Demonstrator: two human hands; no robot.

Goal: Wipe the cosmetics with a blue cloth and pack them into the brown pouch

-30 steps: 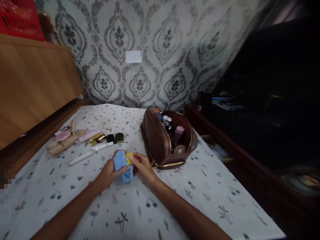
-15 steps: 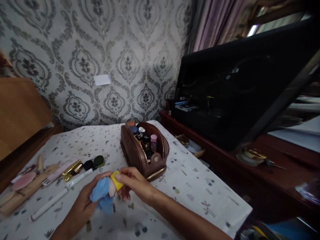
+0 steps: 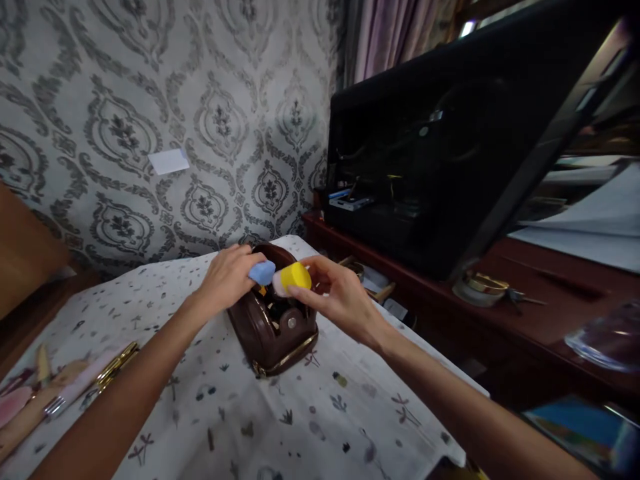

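A brown leather toiletry bag (image 3: 250, 337) stands unzipped on the patterned tablecloth, a few small items dimly visible inside. Above its opening, my right hand (image 3: 345, 297) grips a small pale container with a yellow cap (image 3: 296, 276), tilted sideways. My left hand (image 3: 225, 273) is closed on a bunched blue cloth (image 3: 261, 273) at the bag's left side, close to the container's pale end. Whether the left hand also touches the bag's rim, I cannot tell.
Gold tubes (image 3: 117, 365), a pink-handled brush (image 3: 75, 390) and a pale pink disc (image 3: 13, 407) lie at the left. To the right, a dark red desk (image 3: 500, 320) bears a black screen (image 3: 430, 167) and a gold-lidded jar (image 3: 477, 289). Wallpapered wall behind.
Both hands have moved up and forward from the tablecloth to over the bag, carrying the cloth and the yellow-capped container. The view has shifted to the right.
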